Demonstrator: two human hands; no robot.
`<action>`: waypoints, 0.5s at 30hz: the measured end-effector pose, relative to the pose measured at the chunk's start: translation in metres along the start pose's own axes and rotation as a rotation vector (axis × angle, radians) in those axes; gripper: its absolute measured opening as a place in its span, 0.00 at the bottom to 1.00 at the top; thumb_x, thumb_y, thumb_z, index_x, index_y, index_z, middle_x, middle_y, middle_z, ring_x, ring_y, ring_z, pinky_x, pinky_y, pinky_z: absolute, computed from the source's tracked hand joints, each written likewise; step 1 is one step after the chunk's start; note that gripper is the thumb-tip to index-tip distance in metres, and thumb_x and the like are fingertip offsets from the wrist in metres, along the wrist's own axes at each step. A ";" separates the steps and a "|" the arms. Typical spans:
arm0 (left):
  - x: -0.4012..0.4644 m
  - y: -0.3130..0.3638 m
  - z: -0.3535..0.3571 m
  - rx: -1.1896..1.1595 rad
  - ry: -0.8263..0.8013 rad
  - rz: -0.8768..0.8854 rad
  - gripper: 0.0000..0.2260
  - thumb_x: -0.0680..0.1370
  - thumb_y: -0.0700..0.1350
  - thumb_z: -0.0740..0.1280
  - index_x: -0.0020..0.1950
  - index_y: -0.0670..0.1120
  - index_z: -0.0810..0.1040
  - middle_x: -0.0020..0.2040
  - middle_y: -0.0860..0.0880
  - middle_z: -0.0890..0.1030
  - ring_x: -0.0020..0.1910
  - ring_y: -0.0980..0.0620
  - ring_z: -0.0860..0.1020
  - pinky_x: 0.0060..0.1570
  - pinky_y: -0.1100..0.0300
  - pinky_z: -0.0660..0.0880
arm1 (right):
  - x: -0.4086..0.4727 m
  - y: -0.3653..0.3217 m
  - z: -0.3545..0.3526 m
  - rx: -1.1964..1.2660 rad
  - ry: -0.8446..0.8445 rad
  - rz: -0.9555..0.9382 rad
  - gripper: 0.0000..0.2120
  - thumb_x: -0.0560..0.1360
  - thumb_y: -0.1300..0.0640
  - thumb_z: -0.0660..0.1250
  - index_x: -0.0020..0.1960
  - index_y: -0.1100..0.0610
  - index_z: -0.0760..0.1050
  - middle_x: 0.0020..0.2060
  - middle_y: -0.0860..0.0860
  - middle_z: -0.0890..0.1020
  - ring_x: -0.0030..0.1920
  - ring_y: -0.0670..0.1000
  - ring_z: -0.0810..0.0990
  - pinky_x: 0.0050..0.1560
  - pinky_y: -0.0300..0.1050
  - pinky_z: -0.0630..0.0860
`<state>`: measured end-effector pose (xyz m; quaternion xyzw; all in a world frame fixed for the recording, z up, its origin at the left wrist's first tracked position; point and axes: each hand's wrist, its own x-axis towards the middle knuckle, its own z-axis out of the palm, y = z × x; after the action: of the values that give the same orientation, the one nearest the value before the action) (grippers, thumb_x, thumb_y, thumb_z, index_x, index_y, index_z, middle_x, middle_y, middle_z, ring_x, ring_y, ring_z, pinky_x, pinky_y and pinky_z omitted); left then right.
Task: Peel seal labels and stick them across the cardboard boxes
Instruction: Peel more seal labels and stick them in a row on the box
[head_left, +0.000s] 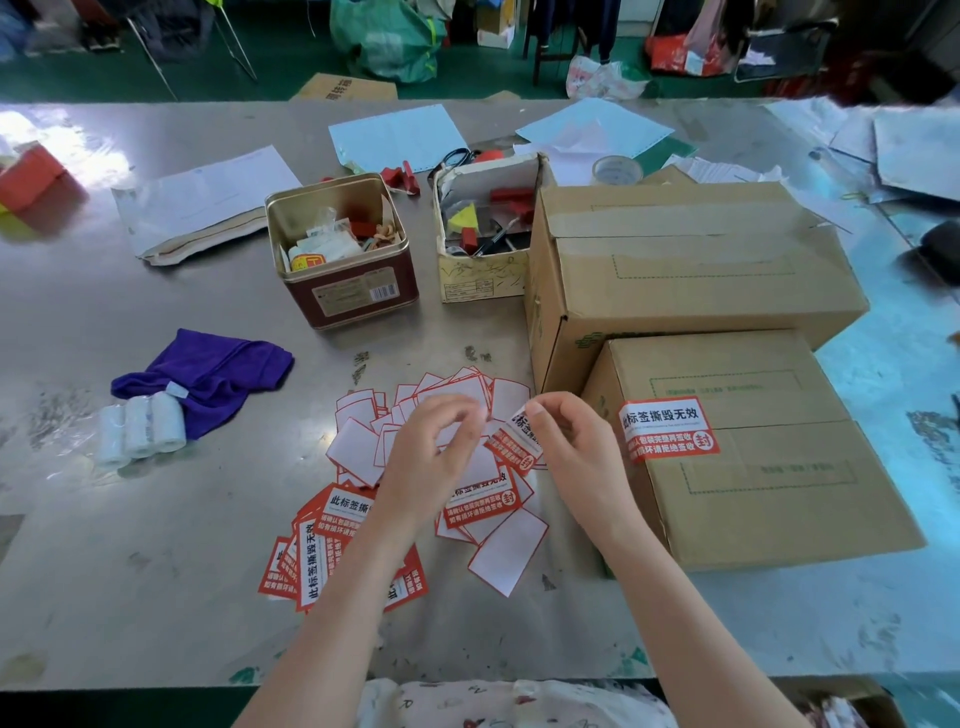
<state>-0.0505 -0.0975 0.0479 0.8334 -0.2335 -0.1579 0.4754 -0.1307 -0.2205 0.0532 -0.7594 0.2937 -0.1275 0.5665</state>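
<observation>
Two cardboard boxes stand at the right of the metal table: a near box (748, 467) and a larger far box (685, 265). One red and white seal label (668, 428) is stuck across the near box's left top edge. My right hand (571, 441) pinches another red seal label (519, 441) by its top corner, just left of the near box. My left hand (434, 447) hovers beside it with curled fingers around a white backing sheet. Under both hands lies a pile of unpeeled labels (332, 540) and empty backings (358, 447).
A metal tin (343, 249) and a small open carton of odds and ends (483, 223) stand behind the pile. A purple cloth (208, 374) and small paper rolls (140, 431) lie at the left. Paper sheets and a tape roll (616, 170) sit further back.
</observation>
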 end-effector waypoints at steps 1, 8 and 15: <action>-0.001 0.011 -0.003 -0.028 0.014 0.059 0.16 0.74 0.58 0.59 0.48 0.50 0.80 0.51 0.61 0.76 0.53 0.70 0.71 0.51 0.81 0.63 | 0.000 0.000 0.000 -0.008 -0.002 -0.012 0.08 0.78 0.53 0.60 0.51 0.55 0.75 0.44 0.51 0.81 0.46 0.47 0.81 0.43 0.40 0.79; -0.004 0.033 0.001 0.139 0.085 0.222 0.03 0.74 0.45 0.69 0.45 0.49 0.81 0.51 0.57 0.75 0.53 0.63 0.71 0.51 0.76 0.65 | -0.001 -0.010 -0.011 -0.010 -0.031 -0.101 0.06 0.78 0.55 0.61 0.49 0.53 0.76 0.45 0.51 0.81 0.48 0.51 0.80 0.50 0.52 0.78; -0.014 0.053 0.014 0.057 0.180 0.201 0.08 0.75 0.43 0.69 0.50 0.51 0.72 0.43 0.64 0.75 0.48 0.75 0.72 0.46 0.82 0.66 | -0.005 -0.020 -0.034 -0.007 -0.063 -0.162 0.05 0.78 0.55 0.61 0.49 0.52 0.76 0.45 0.50 0.81 0.47 0.49 0.81 0.47 0.49 0.80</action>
<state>-0.0817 -0.1235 0.0873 0.8299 -0.2766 -0.0275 0.4838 -0.1468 -0.2405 0.0841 -0.7862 0.2136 -0.1480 0.5607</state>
